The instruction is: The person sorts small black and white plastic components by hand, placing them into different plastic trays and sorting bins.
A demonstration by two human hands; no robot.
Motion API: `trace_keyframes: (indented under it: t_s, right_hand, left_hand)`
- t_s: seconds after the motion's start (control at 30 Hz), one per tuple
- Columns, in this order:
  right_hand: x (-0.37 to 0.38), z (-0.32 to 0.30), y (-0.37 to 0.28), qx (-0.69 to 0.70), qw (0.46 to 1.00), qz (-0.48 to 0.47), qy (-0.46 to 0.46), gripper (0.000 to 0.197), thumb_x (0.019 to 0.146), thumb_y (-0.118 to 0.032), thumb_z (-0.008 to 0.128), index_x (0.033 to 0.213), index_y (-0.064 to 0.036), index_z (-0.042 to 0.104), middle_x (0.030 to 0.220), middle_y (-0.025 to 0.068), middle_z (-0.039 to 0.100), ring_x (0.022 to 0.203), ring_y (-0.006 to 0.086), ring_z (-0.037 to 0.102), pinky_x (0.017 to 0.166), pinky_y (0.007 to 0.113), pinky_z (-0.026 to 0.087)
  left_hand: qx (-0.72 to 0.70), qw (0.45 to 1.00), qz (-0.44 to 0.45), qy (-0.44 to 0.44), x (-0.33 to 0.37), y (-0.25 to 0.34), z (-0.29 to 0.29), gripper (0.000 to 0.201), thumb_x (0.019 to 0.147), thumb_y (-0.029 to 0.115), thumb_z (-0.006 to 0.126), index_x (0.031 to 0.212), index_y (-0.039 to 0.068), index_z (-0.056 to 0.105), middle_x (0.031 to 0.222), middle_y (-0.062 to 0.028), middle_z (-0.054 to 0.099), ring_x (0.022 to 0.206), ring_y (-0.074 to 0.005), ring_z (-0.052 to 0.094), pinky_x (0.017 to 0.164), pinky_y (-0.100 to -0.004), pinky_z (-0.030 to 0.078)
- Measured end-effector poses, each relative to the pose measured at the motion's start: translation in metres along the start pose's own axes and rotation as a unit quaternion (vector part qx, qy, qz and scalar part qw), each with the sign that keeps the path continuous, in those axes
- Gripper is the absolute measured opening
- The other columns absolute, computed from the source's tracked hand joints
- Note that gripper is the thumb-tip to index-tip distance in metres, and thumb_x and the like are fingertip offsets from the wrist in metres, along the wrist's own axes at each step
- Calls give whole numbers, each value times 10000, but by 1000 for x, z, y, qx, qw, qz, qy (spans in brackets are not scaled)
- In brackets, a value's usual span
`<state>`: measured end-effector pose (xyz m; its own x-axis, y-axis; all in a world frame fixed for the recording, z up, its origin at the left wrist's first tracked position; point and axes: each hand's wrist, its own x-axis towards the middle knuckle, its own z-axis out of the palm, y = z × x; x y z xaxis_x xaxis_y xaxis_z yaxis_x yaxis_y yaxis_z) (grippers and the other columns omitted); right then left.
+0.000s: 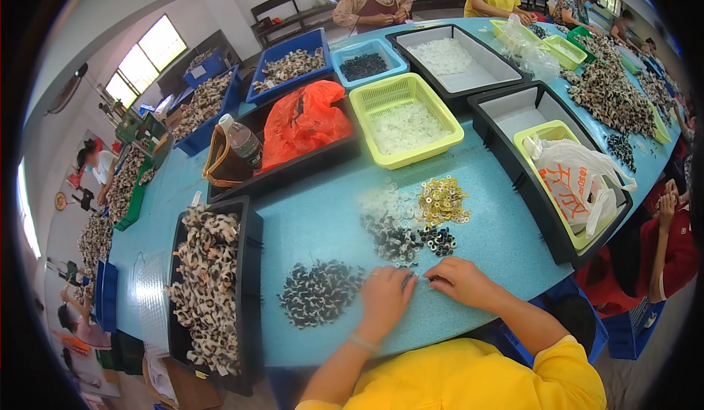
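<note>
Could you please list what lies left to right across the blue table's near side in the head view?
Black bin of parts, pile of black-and-white pieces, left hand, right hand, white plastic bag.

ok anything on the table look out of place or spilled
The plastic bottle, brown bag and red plastic bag look out of place, sharing a black tray beside the yellow-green basket of translucent parts. The black-and-white parts beside the left hand look heaped rather than spilled.
</note>
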<state>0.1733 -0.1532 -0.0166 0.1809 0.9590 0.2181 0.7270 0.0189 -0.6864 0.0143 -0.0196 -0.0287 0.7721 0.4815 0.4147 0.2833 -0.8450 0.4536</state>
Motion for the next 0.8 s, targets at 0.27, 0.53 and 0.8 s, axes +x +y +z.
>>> trace_keyframes:
  t_s: [0.27,0.53,0.8]
  right_hand:
    - [-5,14,-3,354,900,253,-24,136,895,-117,713,1006,-39,721,841,14,692,726,76,612,638,259,495]
    - [1,23,-2,429,855,291,4,158,899,-121,712,1008,-15,670,834,17,668,719,71,593,627,230,482]
    - [-4,39,-9,462,843,266,67,143,899,-134,716,984,-36,656,843,3,670,736,63,588,633,219,479]
  left_hand:
    - [-230,963,-139,-14,-7,8,-3,89,834,92,726,899,33,723,842,-59,698,695,-146,622,633,-275,487]
    - [-345,904,-247,-52,-19,13,-5,123,884,78,697,981,12,732,941,-40,723,754,-66,623,663,-211,483]
    - [-585,743,-321,-48,-30,9,0,310,909,96,697,1198,-9,658,1086,-71,692,955,-115,639,860,-245,512]
